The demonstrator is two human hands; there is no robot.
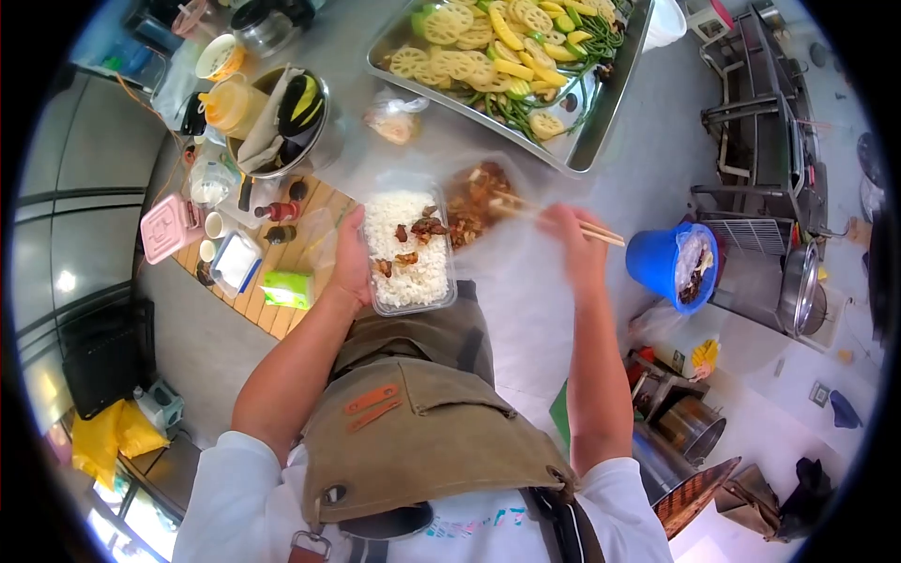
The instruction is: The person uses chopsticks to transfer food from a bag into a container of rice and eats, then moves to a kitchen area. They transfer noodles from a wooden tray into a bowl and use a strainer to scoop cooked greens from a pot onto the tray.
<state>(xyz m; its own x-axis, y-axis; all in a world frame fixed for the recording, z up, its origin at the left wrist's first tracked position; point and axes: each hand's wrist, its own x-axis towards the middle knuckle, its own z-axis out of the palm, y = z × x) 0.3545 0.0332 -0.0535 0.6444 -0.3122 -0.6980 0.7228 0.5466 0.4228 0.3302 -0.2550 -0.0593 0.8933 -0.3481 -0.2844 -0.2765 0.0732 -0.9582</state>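
Note:
My left hand (352,258) grips the side of a clear plastic takeaway box (452,281) in front of my apron. White rice (394,220) fills the box, with several pieces of browned meat (429,227) on top. My right hand (570,239), a little blurred, is closed around a pair of wooden chopsticks (601,235). Their tips reach left into a clear bag or container of reddish-brown saucy food (476,199), just right of the rice box. Whether the tips pinch a piece cannot be made out.
A large metal tray (582,161) of sliced lotus root and green vegetables lies beyond my hands. To the right stands a blue bucket (652,263) with a lined inside. A steel pot (324,141), bottles and a pink box (169,230) crowd the left, near a slatted wooden surface (267,314).

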